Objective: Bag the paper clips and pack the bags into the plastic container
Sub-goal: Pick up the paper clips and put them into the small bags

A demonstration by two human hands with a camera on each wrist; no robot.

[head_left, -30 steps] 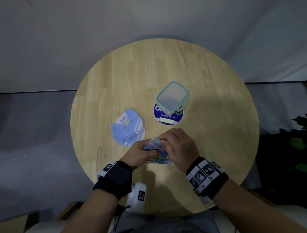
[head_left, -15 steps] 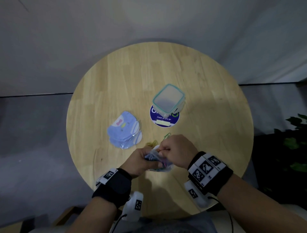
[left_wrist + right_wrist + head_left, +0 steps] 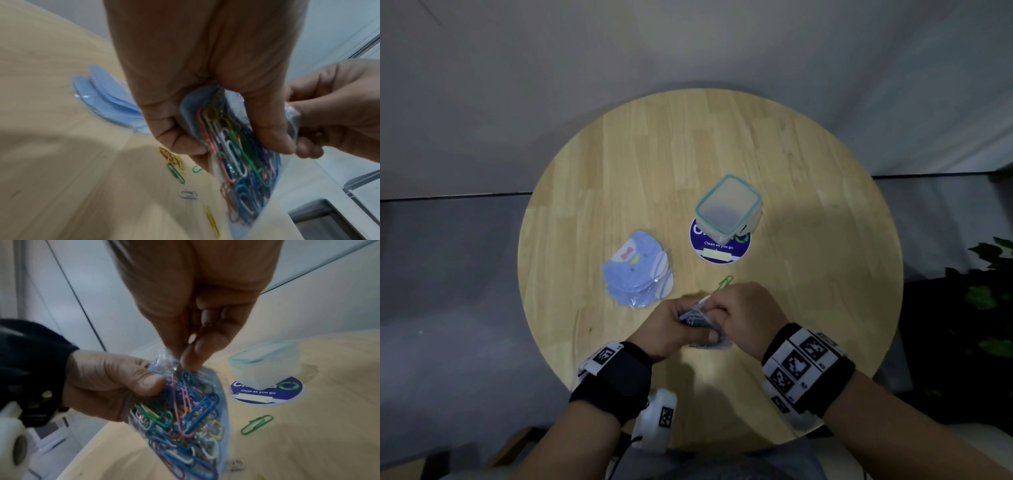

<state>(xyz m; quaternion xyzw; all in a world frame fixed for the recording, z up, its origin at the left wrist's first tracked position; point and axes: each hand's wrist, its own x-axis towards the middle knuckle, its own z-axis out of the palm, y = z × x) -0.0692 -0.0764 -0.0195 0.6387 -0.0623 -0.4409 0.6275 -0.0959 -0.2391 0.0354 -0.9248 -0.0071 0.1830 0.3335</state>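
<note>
Clear plastic bag [image 3: 185, 415], stuffed w/ coloured paper clips [image 3: 232, 155], is held up off the wood surface [image 3: 640, 164] near its front edge, between both hands. Left hand [image 3: 671, 329] grips the bag body, thumb pressed on the front face, fingers [image 3: 180, 142] curled behind. Right hand [image 3: 743, 315] pinches the bag's top edge, thumb & fingertips [image 3: 197, 353] clenched on the crumpled mouth.

Step in hand looks like closing the mouth. To do it well:
- Shake clips down first, so none sit in the seal line; the pink one rides high near the pinch.
- Keep the left-hand hold low on the body, not squeezing, or clips push back up.
- Flatten the crumpled top, then run thumb & finger along it end to end. Can't tell if it has a zip strip.
- Bag looks full, so prob. don't add more.

Loose clips [image 3: 174, 172] lie on the surface, a green pair [image 3: 257, 424] among them; they go in another bag from the blue stack [image 3: 637, 270]. Plastic container [image 3: 729, 205] sits beyond on a round blue sticker [image 3: 719, 246], lid apparently on, so it needs opening before packing.
</note>
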